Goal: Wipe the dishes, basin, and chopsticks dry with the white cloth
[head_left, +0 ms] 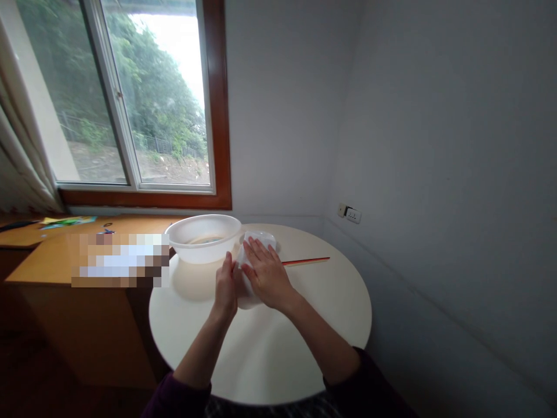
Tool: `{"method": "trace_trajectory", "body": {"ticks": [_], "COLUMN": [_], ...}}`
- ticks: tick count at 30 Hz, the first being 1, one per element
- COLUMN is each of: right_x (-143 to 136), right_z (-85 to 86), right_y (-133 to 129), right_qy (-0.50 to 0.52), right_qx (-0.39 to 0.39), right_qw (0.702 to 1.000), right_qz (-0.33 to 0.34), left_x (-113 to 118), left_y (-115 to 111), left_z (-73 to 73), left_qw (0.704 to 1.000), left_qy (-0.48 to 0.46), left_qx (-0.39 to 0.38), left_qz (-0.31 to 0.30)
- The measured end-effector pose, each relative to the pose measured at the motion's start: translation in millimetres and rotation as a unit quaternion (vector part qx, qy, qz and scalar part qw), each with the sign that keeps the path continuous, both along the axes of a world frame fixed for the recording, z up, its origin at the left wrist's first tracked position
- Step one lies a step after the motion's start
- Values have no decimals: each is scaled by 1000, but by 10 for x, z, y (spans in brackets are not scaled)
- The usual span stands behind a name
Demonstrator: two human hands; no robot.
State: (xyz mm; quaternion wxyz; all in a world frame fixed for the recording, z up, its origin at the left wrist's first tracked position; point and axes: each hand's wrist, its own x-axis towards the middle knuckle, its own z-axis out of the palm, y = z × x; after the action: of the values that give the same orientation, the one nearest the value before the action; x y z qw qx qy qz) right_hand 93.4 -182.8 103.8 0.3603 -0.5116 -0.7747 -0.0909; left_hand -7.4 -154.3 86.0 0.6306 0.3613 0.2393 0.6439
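My left hand (226, 290) grips the left side of a pale, rounded, bowl-like dish (247, 297), thumb up along its edge. The dish is tilted above the table, and its inside is mostly covered. Flat against a thin white sheet (242, 258), cloth or paper, lies my right hand (270, 276), its fingers stretched out and a little apart, pressing the sheet to the dish. Just behind my right fingertips, a clear shallow dish (268, 237) shows in part. A pair of red-and-dark chopsticks (307, 261) rests to the right of my hand.
A large translucent basin (202, 253) stands at the back left of the round white table (339, 313). Left of it is a wooden desk (47, 264) with small items and a blurred-out patch. Walls, a window (165, 104) and a socket (353, 215) lie beyond.
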Motion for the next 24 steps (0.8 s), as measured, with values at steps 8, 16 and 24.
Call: {"method": "trace_trajectory", "body": {"ticks": [8, 16, 24], "right_x": [316, 375, -14], "right_z": [-11, -280, -433], "right_y": [395, 500, 312], "right_qy": [251, 594, 811], "right_qx": [-96, -112, -123], "right_qw": [958, 774, 505], "right_qz": [103, 186, 270], "left_x": [-58, 27, 252], "left_y": [-78, -133, -209], "left_z": [46, 61, 5], "left_qw": [999, 987, 965], "left_qy": [0, -17, 25], "left_qx": [-28, -6, 105], "left_qz": [44, 161, 238]}}
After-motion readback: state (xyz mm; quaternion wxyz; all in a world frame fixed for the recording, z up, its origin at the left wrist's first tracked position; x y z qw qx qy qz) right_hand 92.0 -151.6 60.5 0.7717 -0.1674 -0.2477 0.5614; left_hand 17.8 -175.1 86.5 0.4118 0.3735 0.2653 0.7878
